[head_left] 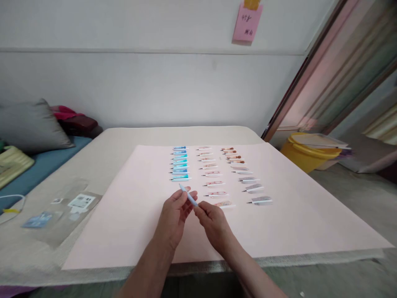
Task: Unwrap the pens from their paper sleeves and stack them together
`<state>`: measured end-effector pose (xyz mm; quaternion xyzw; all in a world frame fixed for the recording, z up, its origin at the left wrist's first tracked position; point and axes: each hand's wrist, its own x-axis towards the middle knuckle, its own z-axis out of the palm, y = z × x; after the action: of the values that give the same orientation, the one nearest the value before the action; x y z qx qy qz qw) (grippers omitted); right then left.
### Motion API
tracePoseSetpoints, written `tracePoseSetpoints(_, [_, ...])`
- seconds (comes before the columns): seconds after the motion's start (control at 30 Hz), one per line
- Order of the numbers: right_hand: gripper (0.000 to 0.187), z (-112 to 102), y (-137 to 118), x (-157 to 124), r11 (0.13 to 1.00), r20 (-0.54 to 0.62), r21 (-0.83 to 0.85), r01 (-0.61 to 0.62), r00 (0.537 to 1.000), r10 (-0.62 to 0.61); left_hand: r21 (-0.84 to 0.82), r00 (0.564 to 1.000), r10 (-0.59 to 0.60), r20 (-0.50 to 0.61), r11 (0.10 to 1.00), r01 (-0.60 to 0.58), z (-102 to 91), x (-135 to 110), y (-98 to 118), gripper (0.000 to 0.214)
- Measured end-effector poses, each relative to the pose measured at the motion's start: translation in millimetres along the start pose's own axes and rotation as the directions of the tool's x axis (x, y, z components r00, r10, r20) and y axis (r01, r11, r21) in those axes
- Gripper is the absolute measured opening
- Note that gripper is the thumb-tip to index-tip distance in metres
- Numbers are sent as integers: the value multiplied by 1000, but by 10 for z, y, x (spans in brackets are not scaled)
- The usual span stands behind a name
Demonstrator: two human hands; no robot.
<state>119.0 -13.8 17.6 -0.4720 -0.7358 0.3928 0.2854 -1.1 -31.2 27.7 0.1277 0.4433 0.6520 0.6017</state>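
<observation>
A pale blue pen is held between my two hands above the pink sheet, its tip slanting up to the left. My left hand pinches the tip half between thumb and fingers. At the lower end, my right hand grips it with thumb and forefinger. Beyond them lie pens in three columns: blue-patterned pens at left, pink-patterned pens in the middle, brown pens and grey pens at right. My right hand is close to the nearest pink-patterned pen.
Clear plastic packaging with a label lies left of the sheet. A grey pillow and a dark red bag rest at the far left. On the right stands a yellow bucket; a pink note hangs on the wall.
</observation>
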Motion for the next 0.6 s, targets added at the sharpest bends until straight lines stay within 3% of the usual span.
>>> tracePoseSetpoints(0.07, [32, -8, -7, -9, 1000, -8, 1, 7, 1000, -7, -25, 1000, -15, -1, 1000, 15, 6, 1, 17, 21])
tracePoseSetpoints(0.2, [28, 41, -25, -66, 940, -73, -323, 110, 987, -141, 17, 995, 64, -83, 998, -63, -1, 5, 19, 14])
tracePoseSetpoints(0.27, [27, 70, -26, -76, 912, -82, -392, 120, 983, -165, 75, 989, 93, -111, 994, -85, -7, 1, 17, 19])
tracePoseSetpoints(0.37, [28, 67, -13, -46, 971, -73, -232, 65, 994, -84, 90, 994, 47, -102, 995, -38, -17, -8, 34, 23])
tracePoseSetpoints(0.47, [32, 21, 1, -2, 1000, -9, 10, -17, 1000, 17, 0, 1000, -15, -7, 1000, 15, -36, 0, 60, 25])
tracePoseSetpoints(0.6, [31, -18, -2, 1, 1000, -2, -18, 12, 1000, -12, 15, 998, 45, -44, 999, -44, -68, 25, 57, 18])
